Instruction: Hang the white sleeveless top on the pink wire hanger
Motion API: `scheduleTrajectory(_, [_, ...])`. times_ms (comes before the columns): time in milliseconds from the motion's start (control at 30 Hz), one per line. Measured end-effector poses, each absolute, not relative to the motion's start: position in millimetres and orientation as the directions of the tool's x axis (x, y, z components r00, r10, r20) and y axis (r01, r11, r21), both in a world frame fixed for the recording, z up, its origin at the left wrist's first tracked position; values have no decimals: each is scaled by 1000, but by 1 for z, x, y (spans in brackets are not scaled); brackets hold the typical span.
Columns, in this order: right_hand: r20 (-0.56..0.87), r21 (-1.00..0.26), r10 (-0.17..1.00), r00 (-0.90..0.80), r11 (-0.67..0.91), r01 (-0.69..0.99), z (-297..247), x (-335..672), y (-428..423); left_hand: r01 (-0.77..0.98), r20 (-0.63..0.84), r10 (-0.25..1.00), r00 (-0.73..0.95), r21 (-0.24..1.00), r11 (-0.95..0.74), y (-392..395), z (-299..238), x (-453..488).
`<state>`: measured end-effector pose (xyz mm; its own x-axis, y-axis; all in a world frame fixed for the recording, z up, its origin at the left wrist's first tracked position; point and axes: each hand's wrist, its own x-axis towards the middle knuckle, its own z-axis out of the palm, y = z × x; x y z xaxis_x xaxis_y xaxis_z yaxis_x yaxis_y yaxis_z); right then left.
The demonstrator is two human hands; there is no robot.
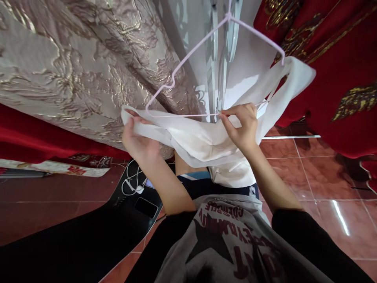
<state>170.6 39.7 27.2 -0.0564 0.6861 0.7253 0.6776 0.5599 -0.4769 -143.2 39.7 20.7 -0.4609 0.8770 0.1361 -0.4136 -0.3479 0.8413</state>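
A pale lilac wire hanger [188, 59] hangs in front of me, and a white garment [203, 143] is draped over it. One shoulder of the garment sits on the hanger's right arm near the top right. My left hand [137, 137] is closed on the garment's left edge at the hanger's left corner. My right hand [243, 125] pinches the cloth against the hanger's bottom bar near the middle. The rest of the garment sags below both hands.
A beige and gold patterned curtain [73, 67] hangs at the left, red embroidered fabric [338, 70] at the right. The floor is red tile [309, 173]. A black object with a white cable [132, 188] and a dark phone [146, 207] lies near my legs.
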Motion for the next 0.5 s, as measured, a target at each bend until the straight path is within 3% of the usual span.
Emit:
scheduleTrajectory(233, [710,-493,691,-137,627,604,32,152,30,-421,136,970,-200,882,-211,25,24,-44])
scheduleTrajectory(333, [680,-510,702,-213,661,551,46,154,16,-413,167,955,-244,874,-258,25,34,-13])
scheduleTrajectory(400, [743,-526,665,-79,652,545,52,167,7,-414,188,940,-285,860,-297,25,37,-5])
scheduleTrajectory(500, [807,-588,438,396,541,601,51,199,2,-420,194,934,-299,853,-311,25,37,-1])
